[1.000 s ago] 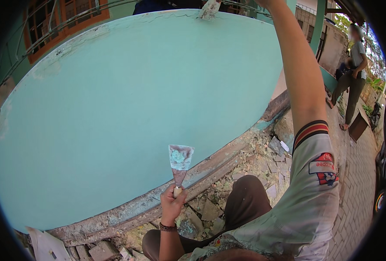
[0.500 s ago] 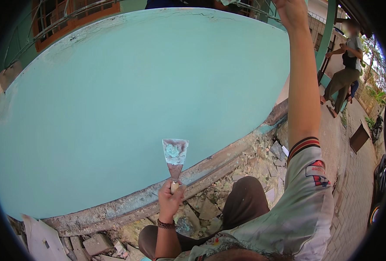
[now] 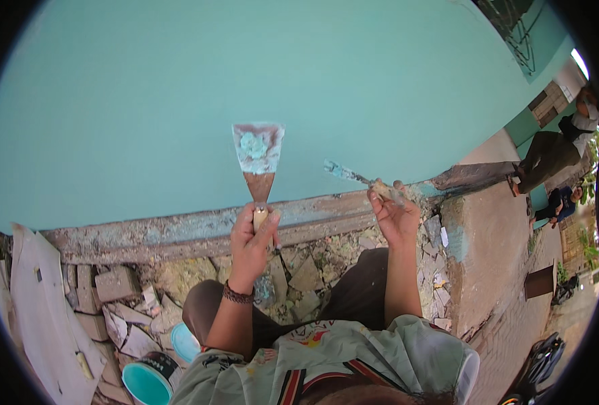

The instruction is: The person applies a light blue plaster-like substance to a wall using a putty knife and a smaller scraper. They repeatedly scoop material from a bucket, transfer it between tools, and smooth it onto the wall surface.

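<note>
My left hand is closed round the wooden handle of a wide scraper, held upright with a lump of turquoise paste on its blade. My right hand pinches the worn handle of a narrower putty knife, whose turquoise-smeared blade points left toward the scraper. Both tools are in front of the turquoise wall; whether either touches it I cannot tell.
Below the wall run a chipped ledge and broken rubble. At the lower left are a paint bucket, a lid and a leaning board. At right are two people and a paved path.
My right arm has come down from the wall's top, bringing the knife into full view. The camera's view has tilted and shifted; the scraper appears higher in the picture.
</note>
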A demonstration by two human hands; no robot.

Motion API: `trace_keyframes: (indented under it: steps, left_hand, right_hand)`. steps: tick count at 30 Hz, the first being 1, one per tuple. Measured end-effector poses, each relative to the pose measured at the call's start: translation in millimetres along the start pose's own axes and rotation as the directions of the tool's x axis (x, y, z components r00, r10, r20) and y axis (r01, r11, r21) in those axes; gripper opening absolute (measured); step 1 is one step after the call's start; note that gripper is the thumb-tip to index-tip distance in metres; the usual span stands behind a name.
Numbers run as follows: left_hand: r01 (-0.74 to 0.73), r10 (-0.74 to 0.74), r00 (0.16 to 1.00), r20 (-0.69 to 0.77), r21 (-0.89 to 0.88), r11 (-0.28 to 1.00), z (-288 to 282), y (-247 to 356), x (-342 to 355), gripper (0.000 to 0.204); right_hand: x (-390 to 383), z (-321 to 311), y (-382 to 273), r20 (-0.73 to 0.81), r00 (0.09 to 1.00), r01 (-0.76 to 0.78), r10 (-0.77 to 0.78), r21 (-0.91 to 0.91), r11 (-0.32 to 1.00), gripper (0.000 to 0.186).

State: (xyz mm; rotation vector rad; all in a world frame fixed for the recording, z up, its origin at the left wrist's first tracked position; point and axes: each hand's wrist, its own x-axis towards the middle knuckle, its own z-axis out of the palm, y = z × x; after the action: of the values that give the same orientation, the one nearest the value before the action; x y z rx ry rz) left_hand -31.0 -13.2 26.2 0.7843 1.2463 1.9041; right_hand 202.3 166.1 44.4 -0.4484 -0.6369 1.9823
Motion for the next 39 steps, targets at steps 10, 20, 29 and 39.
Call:
trace_keyframes:
  steps: [10, 20, 29, 39]
  left_hand:
    - [0.092, -0.088, 0.995, -0.036, 0.103, 0.990, -18, 23, 10, 0.013]
    - [0.138, -0.139, 0.990, -0.019, 0.329, 0.934, -28, 45, 21, 0.017]
    - [0.035, 0.005, 0.959, -0.284, 0.137, 0.990, -64, 73, 7, 0.019]
    - [0.101, -0.006, 0.405, -0.914, 0.038, 0.994, -182, 62, -181, 0.017]
  right_hand:
    - [4, 83, 17, 0.369, 0.904, 0.334, -0.215, -0.296, 0.895, 0.025]
    - [9, 94, 57, 0.340, 0.885, 0.436, -0.318, -0.369, 0.821, 0.029]
    - [29, 59, 82, 0.302, 0.949, -0.129, 0.089, 0.116, 0.985, 0.027]
    - [32, 82, 235, -0.041, 0.666, -0.745, 0.745, -0.091, 0.661, 0.041]
